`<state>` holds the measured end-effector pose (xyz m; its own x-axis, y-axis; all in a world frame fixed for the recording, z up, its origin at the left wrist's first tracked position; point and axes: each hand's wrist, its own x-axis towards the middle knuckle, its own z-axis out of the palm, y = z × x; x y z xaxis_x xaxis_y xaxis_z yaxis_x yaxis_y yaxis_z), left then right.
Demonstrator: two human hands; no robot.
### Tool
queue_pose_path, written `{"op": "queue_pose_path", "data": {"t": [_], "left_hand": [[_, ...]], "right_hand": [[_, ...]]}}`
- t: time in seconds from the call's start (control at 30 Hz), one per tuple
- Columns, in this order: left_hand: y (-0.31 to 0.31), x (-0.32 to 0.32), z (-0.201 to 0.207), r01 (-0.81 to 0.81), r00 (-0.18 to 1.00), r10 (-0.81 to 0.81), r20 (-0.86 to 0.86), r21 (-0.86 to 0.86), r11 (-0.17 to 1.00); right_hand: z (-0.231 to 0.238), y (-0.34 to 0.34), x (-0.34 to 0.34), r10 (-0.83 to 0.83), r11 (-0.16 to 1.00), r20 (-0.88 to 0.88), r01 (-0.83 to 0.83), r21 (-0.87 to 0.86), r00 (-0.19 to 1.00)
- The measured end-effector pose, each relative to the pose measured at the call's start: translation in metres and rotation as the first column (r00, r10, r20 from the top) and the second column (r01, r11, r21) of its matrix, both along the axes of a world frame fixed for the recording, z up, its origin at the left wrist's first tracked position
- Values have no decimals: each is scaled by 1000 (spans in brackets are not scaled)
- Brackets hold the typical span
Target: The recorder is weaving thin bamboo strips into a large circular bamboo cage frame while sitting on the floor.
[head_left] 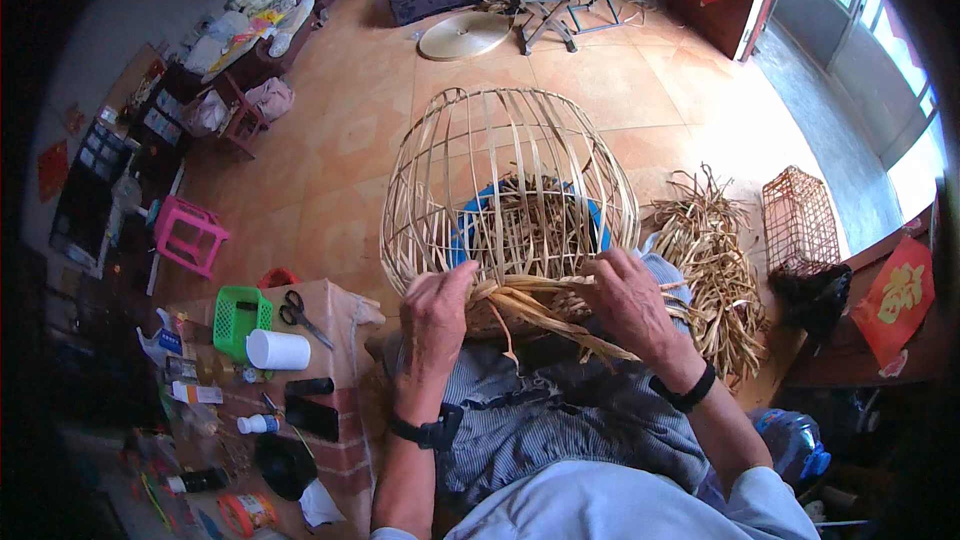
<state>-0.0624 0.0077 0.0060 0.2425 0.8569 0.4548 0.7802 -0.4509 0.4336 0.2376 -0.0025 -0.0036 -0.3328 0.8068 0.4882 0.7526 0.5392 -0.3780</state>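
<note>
A large open-ribbed wicker basket (510, 105) rests at my lap, its ribs spreading away from me. Along its near edge runs a thick band of tan plant-fibre strands (530, 305), with loose ends hanging toward my lap. My left hand (438, 305) is closed on the band's left part, thumb against the basket's edge. My right hand (632, 302) is closed round the strands farther right, with more strands trailing out past it. The fingertips of both hands are partly hidden. Through the ribs shows a blue tub (470, 220) holding more dry strands.
A heap of dry strands (710, 280) lies right of the basket, near a wire-mesh crate (800, 220). On my left, a low table (345, 380) carries scissors (305, 318), a green plastic basket (240, 322) and a white roll (278, 350). A pink stool (192, 237) stands beyond it.
</note>
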Motion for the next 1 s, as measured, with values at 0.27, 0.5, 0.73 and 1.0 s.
{"op": "queue_pose_path", "data": {"t": [0.27, 0.5, 0.73, 1.0], "left_hand": [[16, 21, 36, 235, 972, -222, 78, -245, 941], [34, 11, 45, 307, 949, -315, 25, -302, 902], [36, -4, 43, 321, 933, -206, 295, -423, 847], [20, 14, 51, 380, 916, -397, -49, -207, 902]], "right_hand": [[9, -32, -83, -115, 942, -114, 72, -328, 987], [-24, -30, -88, -124, 791, -439, -178, -585, 890], [-31, -10, -46, 30, 844, -132, -96, -528, 991], [-19, -9, -36, -327, 232, -553, -502, -833, 767]]}}
